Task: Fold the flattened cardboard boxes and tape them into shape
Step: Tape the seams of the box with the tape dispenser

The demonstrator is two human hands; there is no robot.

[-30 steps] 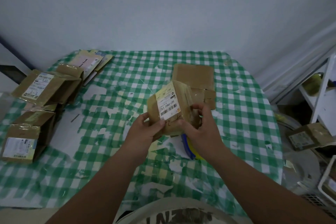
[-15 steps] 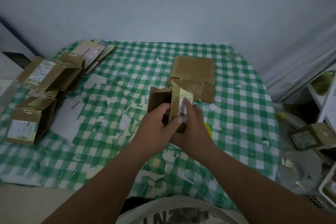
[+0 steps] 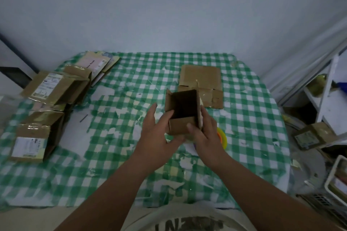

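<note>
- Above the middle of the checked tablecloth [image 3: 244, 118], a small cardboard box [image 3: 183, 112] is held open-side up, its dark inside facing the camera.
- The left hand [image 3: 155, 137] cups the box's left wall, fingers loosely spread.
- The right hand [image 3: 204, 133] clamps the right wall, thumb on the near face.
- To do this well, I would square the corners before any tape goes on.
- A flattened box [image 3: 201, 84] waits just behind.
</note>
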